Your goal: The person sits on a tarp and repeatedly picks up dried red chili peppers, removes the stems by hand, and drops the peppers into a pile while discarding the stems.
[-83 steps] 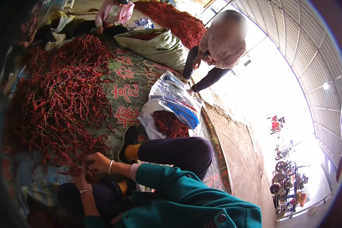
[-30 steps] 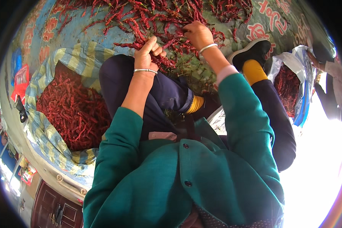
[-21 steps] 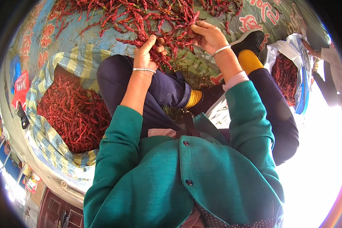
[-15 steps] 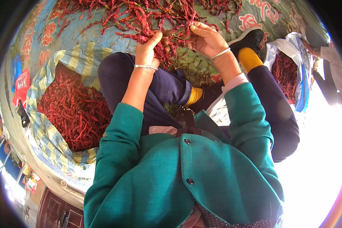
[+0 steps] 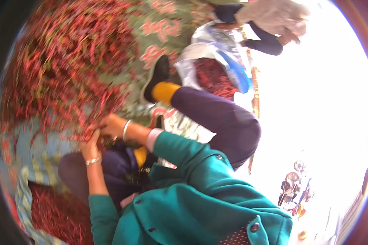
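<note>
My left hand (image 5: 90,148) is closed around a small bunch of dried red chilies (image 5: 86,134), above my bent left knee. Beside it, nearly touching, is my right hand (image 5: 111,125), its fingers pressed together against the same bunch. Motion blur hides what exactly lies between the right fingertips. Just beyond both hands spreads a large heap of red chilies (image 5: 69,61) with pale stems, on a green and blue ground sheet (image 5: 145,38).
A yellow-and-blue checked sack (image 5: 25,200) of chilies stands by my left knee. To the right, past my outstretched shoe (image 5: 156,77), is a white-and-blue sack (image 5: 188,55) with chilies inside. A person in a pale top (image 5: 270,16) is beyond it.
The view has swung to the right, bringing the big heap and the other person further in. My hands have come closer together at the bunch.
</note>
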Demonstrator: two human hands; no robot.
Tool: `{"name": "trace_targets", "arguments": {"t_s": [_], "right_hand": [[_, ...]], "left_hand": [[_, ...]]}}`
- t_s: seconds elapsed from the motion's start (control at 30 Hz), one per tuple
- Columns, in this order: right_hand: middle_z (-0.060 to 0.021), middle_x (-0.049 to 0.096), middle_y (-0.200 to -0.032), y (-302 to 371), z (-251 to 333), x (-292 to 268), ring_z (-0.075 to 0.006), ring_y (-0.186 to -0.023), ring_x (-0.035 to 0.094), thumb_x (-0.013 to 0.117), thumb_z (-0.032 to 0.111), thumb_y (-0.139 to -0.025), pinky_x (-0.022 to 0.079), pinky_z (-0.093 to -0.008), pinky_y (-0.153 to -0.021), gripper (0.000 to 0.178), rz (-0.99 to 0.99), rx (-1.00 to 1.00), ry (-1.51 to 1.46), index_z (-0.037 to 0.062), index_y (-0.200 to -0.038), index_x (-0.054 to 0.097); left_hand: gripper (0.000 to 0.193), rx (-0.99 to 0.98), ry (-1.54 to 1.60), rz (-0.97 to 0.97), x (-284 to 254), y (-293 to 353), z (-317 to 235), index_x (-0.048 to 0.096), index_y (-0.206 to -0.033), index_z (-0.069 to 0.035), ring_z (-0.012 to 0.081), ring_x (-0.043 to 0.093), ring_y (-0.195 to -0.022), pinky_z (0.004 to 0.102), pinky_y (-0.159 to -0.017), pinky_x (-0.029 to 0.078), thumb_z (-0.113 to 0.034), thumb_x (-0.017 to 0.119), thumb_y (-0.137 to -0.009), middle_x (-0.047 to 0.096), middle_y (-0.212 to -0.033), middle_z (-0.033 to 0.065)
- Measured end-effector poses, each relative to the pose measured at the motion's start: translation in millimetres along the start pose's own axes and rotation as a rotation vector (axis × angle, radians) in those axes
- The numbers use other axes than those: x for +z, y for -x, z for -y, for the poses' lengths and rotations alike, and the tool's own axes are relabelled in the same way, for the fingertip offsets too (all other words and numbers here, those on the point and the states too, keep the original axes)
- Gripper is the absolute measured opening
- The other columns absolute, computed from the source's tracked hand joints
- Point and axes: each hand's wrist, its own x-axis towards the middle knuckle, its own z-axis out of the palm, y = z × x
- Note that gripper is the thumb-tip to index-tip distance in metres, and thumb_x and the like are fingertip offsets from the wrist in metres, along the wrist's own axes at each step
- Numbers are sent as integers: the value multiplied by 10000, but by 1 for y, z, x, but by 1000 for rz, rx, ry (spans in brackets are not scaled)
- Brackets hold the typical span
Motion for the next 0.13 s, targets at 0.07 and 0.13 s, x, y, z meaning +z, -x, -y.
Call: {"name": "trace_targets", "arguments": {"t_s": [0.07, 0.13], "right_hand": [[-57, 570, -577, 4, -2, -14, -118, -488, 534, 630, 187, -773, 446, -269, -442, 215, 32, 82, -165, -16, -840, 650], [-53, 566, -570, 7, -3, -22, -112, -487, 535, 632, 198, -776, 451, -261, -451, 209, -13, 32, -176, 5, -850, 660]], "left_hand": [[188, 90, -28, -45, 12, -10, 1, 593, -916, -32, 135, 566, -636, 245, -533, 461, 17, 649, -743, 601, -800, 55], [245, 136, 10, 19, 21, -8, -10, 582, -1005, -25, 180, 604, -828, 298, -715, 490, 15, 630, -768, 621, -980, 114]]}}
